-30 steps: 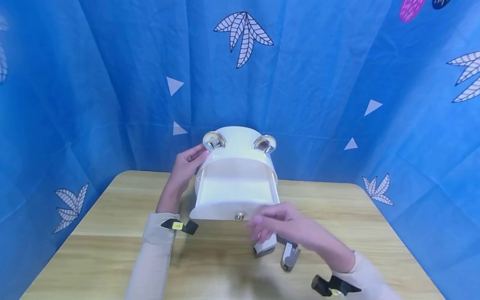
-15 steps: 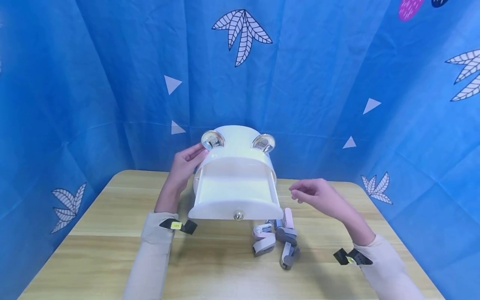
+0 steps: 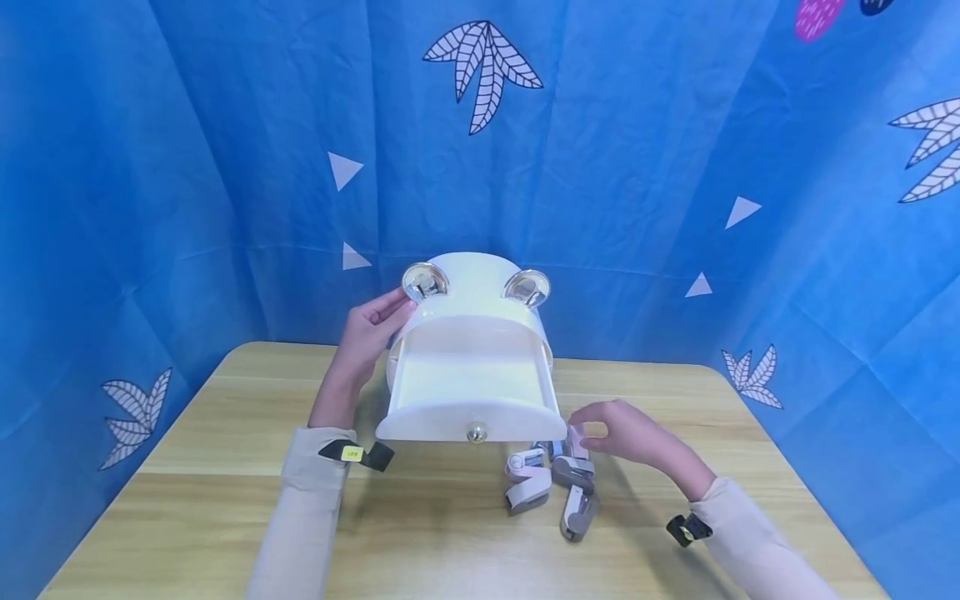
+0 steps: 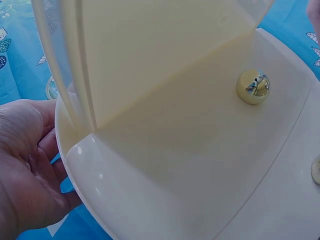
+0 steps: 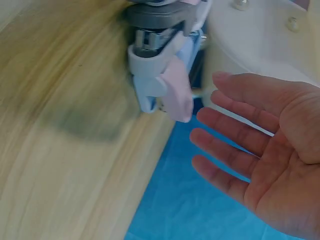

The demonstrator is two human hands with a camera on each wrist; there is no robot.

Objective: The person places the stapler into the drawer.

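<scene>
A white drawer box (image 3: 472,283) with two shiny ear-shaped discs stands at the table's middle. Its top drawer (image 3: 472,375) is pulled out, with a round knob on the front. My left hand (image 3: 367,333) rests against the box's left side, below the ear; in the left wrist view its fingers (image 4: 49,145) reach behind the box's edge. Beside the drawer's right front corner, my right hand (image 3: 622,429) is at a pink mini stapler (image 3: 576,442). The right wrist view shows its fingers (image 5: 225,127) spread, close to the stapler (image 5: 176,92).
More mini staplers lie crowded near it: a white one (image 3: 528,490), a dark grey one (image 3: 573,472), a grey-and-white one (image 3: 579,512) and a pale one (image 3: 527,462). The wooden table (image 3: 247,517) ends at a blue curtain (image 3: 300,125).
The right hand has left the drawer front, swung out to the right, then lowered to the pink stapler. The left hand and the drawer box have stayed put.
</scene>
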